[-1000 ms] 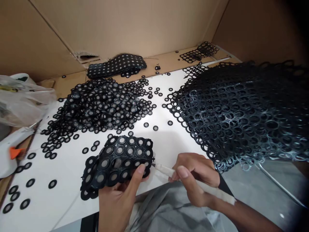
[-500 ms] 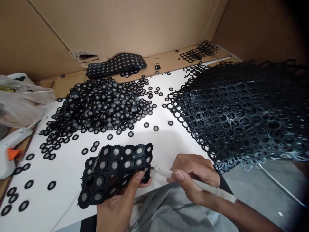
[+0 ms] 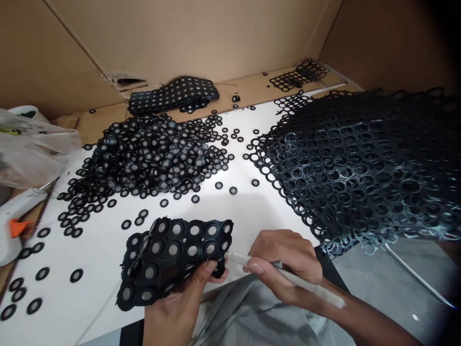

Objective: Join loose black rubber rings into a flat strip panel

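My left hand point(image 3: 183, 298) grips a folded black rubber sheet point(image 3: 158, 259) moulded with rows of rings that have grey centres. Its thumb presses on the lower right part of the sheet; the other fingers are mostly hidden beneath. In my right hand point(image 3: 288, 257) is a white pen-shaped tool point(image 3: 311, 287), held in a writing grip and slanting down to the left. The front end of the tool meets the sheet's right edge, by the outermost rings; its tip is hard to make out. Both hands are over the front edge of the white board point(image 3: 248, 211).
Loose black rings with grey centres form a heap point(image 3: 154, 154) at back left, with several scattered nearer. A tall pile of black perforated ring sheets point(image 3: 353, 158) fills the right. A glue gun point(image 3: 16, 221), a plastic bag point(image 3: 36, 149) and cardboard walls point(image 3: 209, 38) surround the board.
The black sheet has turned slightly, its right end moving a little right and down. My right hand and the tool have shifted slightly left, staying at the sheet's edge.
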A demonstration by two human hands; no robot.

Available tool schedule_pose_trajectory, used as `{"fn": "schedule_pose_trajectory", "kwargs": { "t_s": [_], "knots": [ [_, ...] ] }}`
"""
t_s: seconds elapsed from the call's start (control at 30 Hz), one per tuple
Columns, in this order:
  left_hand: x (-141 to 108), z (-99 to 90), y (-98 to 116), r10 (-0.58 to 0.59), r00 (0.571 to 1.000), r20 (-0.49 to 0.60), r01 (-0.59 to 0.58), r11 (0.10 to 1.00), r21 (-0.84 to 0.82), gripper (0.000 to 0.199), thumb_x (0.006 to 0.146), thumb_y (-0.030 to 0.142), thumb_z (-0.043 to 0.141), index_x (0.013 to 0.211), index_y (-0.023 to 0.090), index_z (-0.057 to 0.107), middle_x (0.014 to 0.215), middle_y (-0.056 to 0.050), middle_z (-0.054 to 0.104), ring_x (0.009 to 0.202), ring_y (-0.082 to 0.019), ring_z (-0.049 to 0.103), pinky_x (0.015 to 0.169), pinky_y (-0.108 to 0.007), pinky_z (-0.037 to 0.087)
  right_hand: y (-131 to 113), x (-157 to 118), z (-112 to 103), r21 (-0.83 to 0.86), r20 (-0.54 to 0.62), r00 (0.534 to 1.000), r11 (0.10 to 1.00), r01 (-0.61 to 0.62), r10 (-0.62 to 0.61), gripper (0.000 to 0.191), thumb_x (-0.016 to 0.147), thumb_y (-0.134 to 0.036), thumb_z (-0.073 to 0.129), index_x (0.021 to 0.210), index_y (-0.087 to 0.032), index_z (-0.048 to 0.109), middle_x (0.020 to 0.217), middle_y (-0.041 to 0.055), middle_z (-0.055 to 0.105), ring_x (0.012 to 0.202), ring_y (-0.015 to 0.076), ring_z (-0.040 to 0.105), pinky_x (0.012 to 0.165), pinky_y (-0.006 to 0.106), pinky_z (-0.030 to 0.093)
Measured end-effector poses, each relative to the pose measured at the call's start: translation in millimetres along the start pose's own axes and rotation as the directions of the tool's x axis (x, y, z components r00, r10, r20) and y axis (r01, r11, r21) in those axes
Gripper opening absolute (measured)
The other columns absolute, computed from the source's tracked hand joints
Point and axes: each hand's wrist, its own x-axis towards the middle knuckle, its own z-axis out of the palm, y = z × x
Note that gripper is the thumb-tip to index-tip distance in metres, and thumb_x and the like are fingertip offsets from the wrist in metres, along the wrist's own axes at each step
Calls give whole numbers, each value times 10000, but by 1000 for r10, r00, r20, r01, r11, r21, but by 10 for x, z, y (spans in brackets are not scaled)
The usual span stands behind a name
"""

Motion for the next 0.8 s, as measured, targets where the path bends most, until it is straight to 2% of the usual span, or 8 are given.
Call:
{"fn": "schedule_pose_trajectory", "kwargs": {
  "t_s": [0.1,0.2,0.3,0.43,0.53,0.67,0.73,0.8],
  "knots": [
    [-4,14,-47,-63,995,76,64,998,-14,499,832,731,913,781,235,884,901,-117,884,948,-372,870,1096,-572,688,-16,1,8,51,-34,999,998,-32,33,242,1130,-247,678,908,-218,768,703,23,767,551,165,693,528,299,516],
    [-17,80,-62,-135,990,-43,131,987,-96,532,844,734,903,685,230,842,803,-121,858,812,-359,855,921,-536,748,-11,-29,3,192,-139,979,974,-122,150,368,1180,-311,594,865,-221,760,690,31,777,558,169,715,532,289,550],
    [-18,132,20,-193,976,-105,173,969,-174,555,856,731,897,654,219,825,726,-126,829,738,-347,841,818,-488,759,15,-35,-13,379,-239,925,905,-192,296,444,1227,-451,516,941,-226,771,726,37,808,521,157,677,483,257,540],
    [-79,163,290,-140,989,-43,126,964,-232,500,805,691,944,708,211,843,679,-99,804,713,-333,830,748,-442,755,8,54,-19,369,-101,939,889,-272,329,540,1225,-584,481,1024,-209,814,809,72,863,555,151,683,522,243,546],
    [-206,233,449,-116,992,57,127,953,-275,432,860,648,908,803,222,866,805,-94,858,782,-331,855,754,-426,755,-48,132,-10,258,-60,915,892,-371,398,411,1114,-488,751,817,-218,660,839,34,815,675,151,697,618,237,537],
    [-317,347,410,-48,983,178,113,919,-378,527,829,612,934,1196,238,879,1233,-130,880,1238,-396,831,1054,-505,718,-156,140,-52,182,-164,879,890,-418,447,522,976,-310,886,793,-266,399,664,-94,491,576,115,414,535,211,361],
    [-299,360,340,-86,974,209,183,844,-504,628,824,635,940,1306,246,833,1299,-142,859,1345,-400,785,1121,-521,688,-223,104,-127,141,-210,882,906,-399,421,505,1010,-304,836,809,-273,374,677,-97,405,590,124,341,532,221,310],
    [-249,334,292,-214,956,202,294,703,-648,616,885,631,909,1362,259,790,1344,-136,842,1375,-367,772,1126,-477,689,-285,61,-235,87,-254,882,918,-387,396,501,1020,-324,828,814,-273,375,697,-92,370,607,133,312,539,232,292]
  ]
}}
